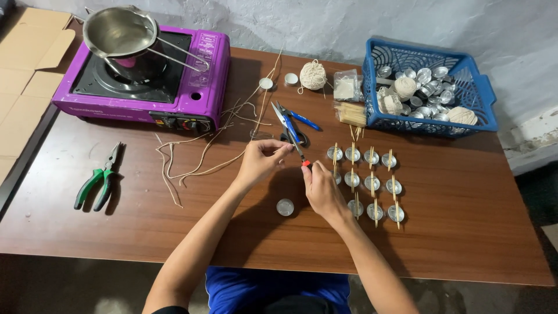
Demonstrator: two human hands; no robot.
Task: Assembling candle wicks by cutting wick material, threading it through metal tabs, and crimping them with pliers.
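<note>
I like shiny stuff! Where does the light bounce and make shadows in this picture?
Head view: glare shines inside the steel pot and on the little metal cups; soft shadows sit beside the green pliers and under both hands; everything looks sharp.

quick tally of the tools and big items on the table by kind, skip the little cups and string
Pliers, green-handled: 1
Scissors, blue-handled: 1
Red-tipped tool in the right hand: 1
Purple stove: 1
Steel pot: 1
Blue basket: 1
Total: 6
</note>
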